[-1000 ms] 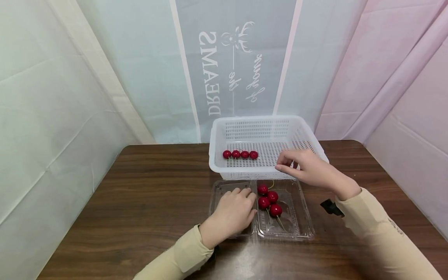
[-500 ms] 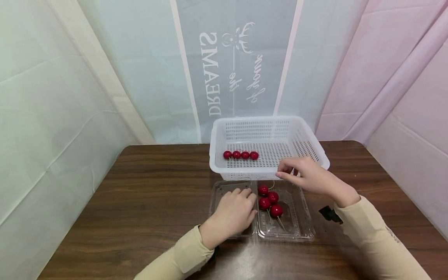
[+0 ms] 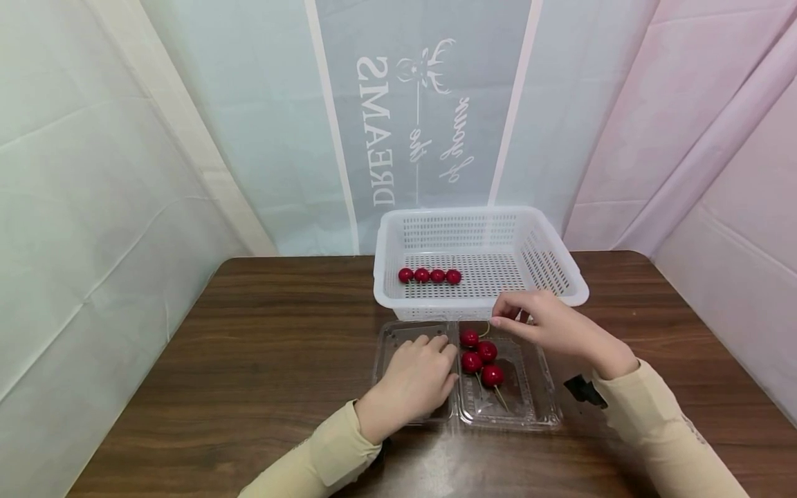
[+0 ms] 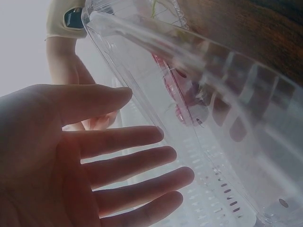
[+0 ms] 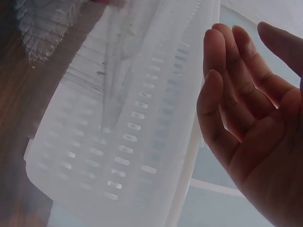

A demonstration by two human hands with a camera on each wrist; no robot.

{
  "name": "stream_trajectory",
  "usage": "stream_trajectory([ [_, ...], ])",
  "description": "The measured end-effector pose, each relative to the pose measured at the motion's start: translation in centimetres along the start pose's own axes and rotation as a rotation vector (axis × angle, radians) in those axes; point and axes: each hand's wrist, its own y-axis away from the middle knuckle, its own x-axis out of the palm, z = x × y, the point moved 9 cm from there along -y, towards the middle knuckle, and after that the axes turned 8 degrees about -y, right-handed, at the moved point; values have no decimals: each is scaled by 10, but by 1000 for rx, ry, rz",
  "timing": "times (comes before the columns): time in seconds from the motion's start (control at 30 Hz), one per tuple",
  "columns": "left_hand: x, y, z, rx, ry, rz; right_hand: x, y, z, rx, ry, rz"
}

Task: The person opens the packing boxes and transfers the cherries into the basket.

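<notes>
1. At near edge: sleeves (image 3: 317, 449) reaching in over table (image 3: 249, 346), brown with wood grain.
2. Left hand (image 3: 414, 377) over left half of box (image 3: 523, 404). In left wrist view: fingers spread, nearly straight, thumb apart, nothing gripped. Cannot tell contact with plastic.
3. Box clear, lying open, two halves side by side. Long axis left to right; seam between halves running near to far.
4. Near cherry (image 3: 492, 375) in right half of box, right of left hand and apart from it. Stem (image 3: 501, 399) pointing nearer and slightly right.
5. Two middle cherries (image 3: 487, 352) bunched between near cherry and far cherry (image 3: 470, 338). Long axis of whole bunch slanting from far left to near right.
6. Far cherry nearest box's far wall, left of right hand. Stem curving right and away, tip just beside right thumb; contact uncertain.
7. Right hand (image 3: 538, 321) above far edge of box's right half, in front of basket (image 3: 436, 303). Fingers loosely bent, gap at thumb in right wrist view, nothing gripped.
8. Basket white, slotted, just behind box; long axis left to right.
9. Row of four cherries (image 3: 438, 276) on basket floor, left of centre, aligned left to right; farther than both hands.
10. At back: curtain (image 3: 280, 104) with mirrored lettering (image 3: 376, 131).
</notes>
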Motion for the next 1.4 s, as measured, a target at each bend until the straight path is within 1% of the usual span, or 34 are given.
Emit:
stream_trajectory([
  [0.27, 1, -1, 0, 4, 6, 3, 6, 4, -1, 6, 4, 24],
  [0.47, 2, -1, 0, 2, 6, 10, 17, 7, -2, 4, -2, 93],
  [0.6, 2, -1, 0, 3, 4, 11, 25, 10, -2, -17, -6, 128],
  [0.7, 3, -1, 0, 1, 2, 13, 30, 11, -3, -29, 14, 149],
  [0.77, 4, 0, 0, -3, 2, 15, 35, 12, -3, -22, 19, 173],
  [0.93, 5, 1, 2, -16, 7, 15, 45, 14, -7, 24, 6, 243],
  [1.23, 5, 3, 0, -15, 13, -9, 58, 21, -10, 91, -36, 311],
  [1.4, 6, 2, -2, -9, 10, -18, 61, 23, -10, 90, -31, 313],
])
